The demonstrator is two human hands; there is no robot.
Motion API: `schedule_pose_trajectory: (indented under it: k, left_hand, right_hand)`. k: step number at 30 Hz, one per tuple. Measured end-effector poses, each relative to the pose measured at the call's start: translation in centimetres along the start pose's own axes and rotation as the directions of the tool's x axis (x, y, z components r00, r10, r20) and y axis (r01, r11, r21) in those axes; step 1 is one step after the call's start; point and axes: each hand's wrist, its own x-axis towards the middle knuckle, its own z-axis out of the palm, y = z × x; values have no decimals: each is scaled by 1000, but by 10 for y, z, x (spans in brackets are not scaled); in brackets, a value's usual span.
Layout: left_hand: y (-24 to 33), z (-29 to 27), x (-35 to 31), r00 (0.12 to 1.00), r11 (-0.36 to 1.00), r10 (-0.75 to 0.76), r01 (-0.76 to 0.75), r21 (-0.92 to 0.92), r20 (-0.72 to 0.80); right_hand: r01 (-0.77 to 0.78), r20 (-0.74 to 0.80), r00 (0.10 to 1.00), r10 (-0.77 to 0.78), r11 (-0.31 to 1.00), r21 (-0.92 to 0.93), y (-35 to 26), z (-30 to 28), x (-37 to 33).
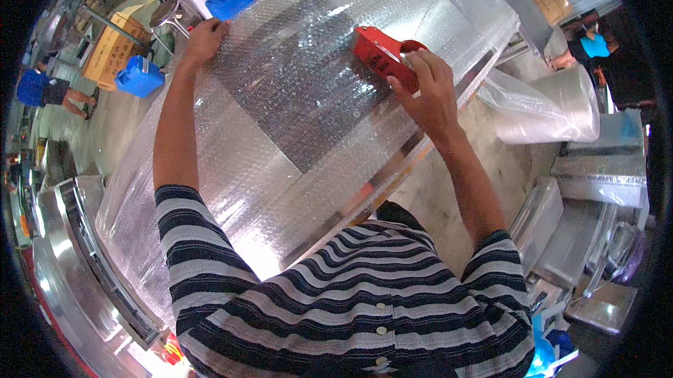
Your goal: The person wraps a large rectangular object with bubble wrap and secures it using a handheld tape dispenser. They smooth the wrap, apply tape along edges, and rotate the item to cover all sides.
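Note:
A large sheet of clear bubble wrap [259, 189] covers a long, flat, shiny metal piece in front of me, with a darker rectangle [308, 90] showing through it. My right hand [429, 90] grips a red tape dispenser [382, 54], fingers round its rear end, low over the wrap right of the middle. At the far left edge of the wrapped piece, my left hand [205, 43] has its fingers curled on the bubble wrap; the fingertips are partly hidden.
A big roll of bubble wrap [554, 106] stands on the floor to the right, above several wrapped metal pieces [596, 181]. At the left are a blue jerrycan [140, 76], a cardboard box [112, 52], a stool [165, 13] and a metal unit [91, 259]. Other people stand at both sides.

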Motion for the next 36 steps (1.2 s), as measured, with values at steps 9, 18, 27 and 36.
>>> schedule_pose_trajectory:
  k: [9, 18, 27, 36]
  left_hand:
    - [2, 4, 8, 1000, 1000, 4, -5, 27, 12]
    - [5, 2, 13, 999, 997, -40, 40, 73, 2]
    - [-18, 6, 16, 999, 996, -38, 36, 82, 27]
    - [5, 3, 8, 999, 999, -33, 33, 29, 7]
  right_hand:
    - [77, 415, 880, -230, 933, 352, -63, -61, -104]
    - [101, 374, 894, -245, 926, 365, -65, -51, -127]
    - [20, 436, 877, -203, 921, 388, -66, -46, -130]
    - [117, 361, 886, -292, 893, 435, -59, -58, -111]
